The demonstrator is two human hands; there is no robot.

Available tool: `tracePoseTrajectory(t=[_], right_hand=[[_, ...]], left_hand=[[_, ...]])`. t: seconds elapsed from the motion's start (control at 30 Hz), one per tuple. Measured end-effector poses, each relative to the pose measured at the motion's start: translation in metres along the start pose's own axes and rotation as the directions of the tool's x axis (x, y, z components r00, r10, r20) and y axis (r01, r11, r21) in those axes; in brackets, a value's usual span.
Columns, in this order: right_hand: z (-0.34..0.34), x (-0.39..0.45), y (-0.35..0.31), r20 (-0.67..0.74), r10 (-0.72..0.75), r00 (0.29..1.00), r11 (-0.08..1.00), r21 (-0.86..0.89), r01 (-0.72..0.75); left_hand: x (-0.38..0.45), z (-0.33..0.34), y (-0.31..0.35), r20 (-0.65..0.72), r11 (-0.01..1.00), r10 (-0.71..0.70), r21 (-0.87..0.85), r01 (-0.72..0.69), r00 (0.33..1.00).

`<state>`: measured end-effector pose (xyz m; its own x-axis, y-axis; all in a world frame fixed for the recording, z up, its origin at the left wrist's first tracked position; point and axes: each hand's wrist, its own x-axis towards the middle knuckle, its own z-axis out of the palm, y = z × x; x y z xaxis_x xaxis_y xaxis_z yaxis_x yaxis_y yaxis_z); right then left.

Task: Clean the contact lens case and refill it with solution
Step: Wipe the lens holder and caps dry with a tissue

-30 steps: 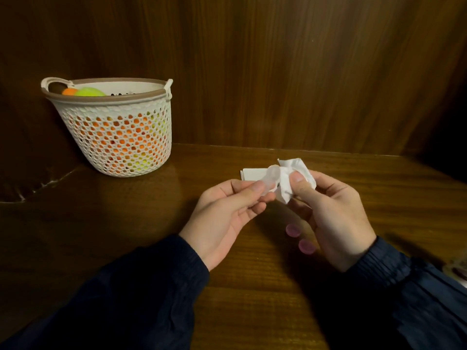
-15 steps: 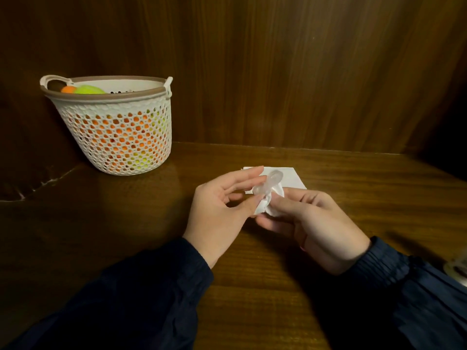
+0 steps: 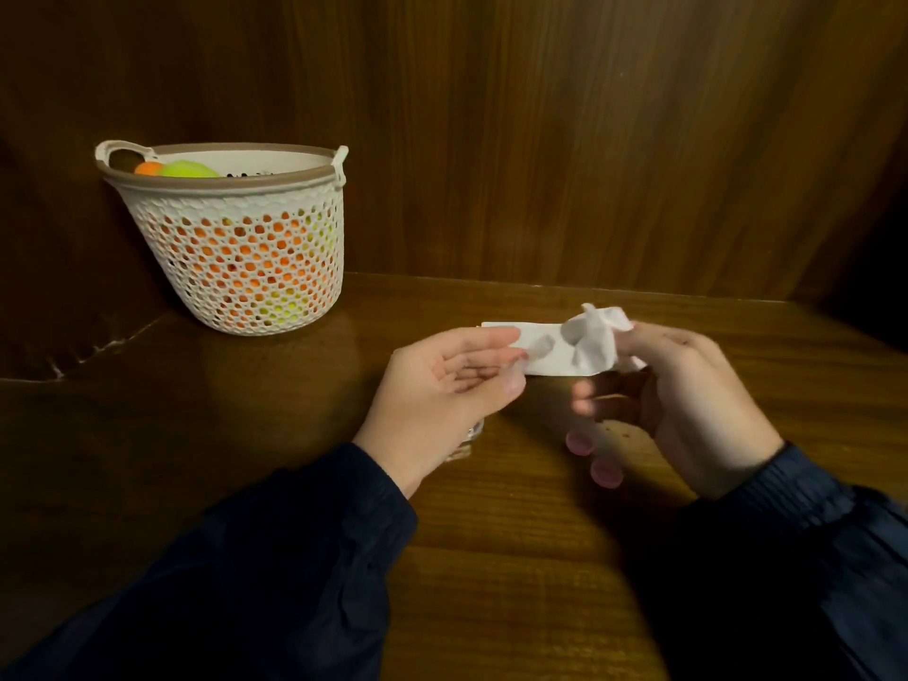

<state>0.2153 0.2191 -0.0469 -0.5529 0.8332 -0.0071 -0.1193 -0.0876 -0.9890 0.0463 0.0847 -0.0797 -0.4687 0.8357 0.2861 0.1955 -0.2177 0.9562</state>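
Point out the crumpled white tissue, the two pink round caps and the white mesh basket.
Crumpled white tissue (image 3: 595, 342): head view, middle of the wad.
Two pink round caps (image 3: 607, 471): head view, top of the nearer cap on the table.
White mesh plastic basket (image 3: 245, 267): head view, front of its perforated wall.

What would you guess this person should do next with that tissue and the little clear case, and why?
Probably bring the hands back together and wipe the second well. The left hand pinches one end of the clear case, the right hand holds the crumpled tissue against its other end, and the two pink caps lie off on the table, so wiping seems unfinished.
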Motion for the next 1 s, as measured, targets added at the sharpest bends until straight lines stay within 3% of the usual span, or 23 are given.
tracePoseTrajectory(t=[0.1, 0.23, 0.57, 0.73, 0.87, 1.0], right_hand=[[-0.013, 0.010, -0.003, -0.173, -0.034, 0.984, 0.993, -0.115, 0.014], [-0.022, 0.014, -0.003, -0.178, -0.022, 0.984, 0.953, -0.302, -0.034], [-0.021, 0.032, 0.022, -0.111, -0.031, 0.993, 0.727, -0.684, -0.053], [-0.021, 0.027, 0.023, -0.032, 0.058, 0.998, 0.665, -0.744, -0.062], [-0.019, 0.023, 0.019, 0.009, 0.104, 0.995, 0.459, -0.888, -0.040], [-0.017, 0.020, 0.016, 0.040, 0.093, 0.995, 0.353, -0.936, 0.005]], left_hand=[[-0.001, -0.002, -0.002, 0.126, 0.867, 0.091, 0.478, -0.141, 0.988], [-0.005, 0.002, -0.003, 0.304, 0.679, -0.007, 0.700, -0.219, 0.952], [-0.005, 0.002, -0.009, 0.335, 0.472, 0.029, 0.826, -0.309, 0.942], [-0.004, -0.001, -0.011, 0.315, 0.454, 0.065, 0.836, -0.309, 0.947], [-0.005, -0.001, -0.012, 0.304, 0.459, 0.087, 0.833, -0.309, 0.949], [-0.004, 0.000, -0.008, 0.266, 0.473, 0.114, 0.833, -0.288, 0.957]])
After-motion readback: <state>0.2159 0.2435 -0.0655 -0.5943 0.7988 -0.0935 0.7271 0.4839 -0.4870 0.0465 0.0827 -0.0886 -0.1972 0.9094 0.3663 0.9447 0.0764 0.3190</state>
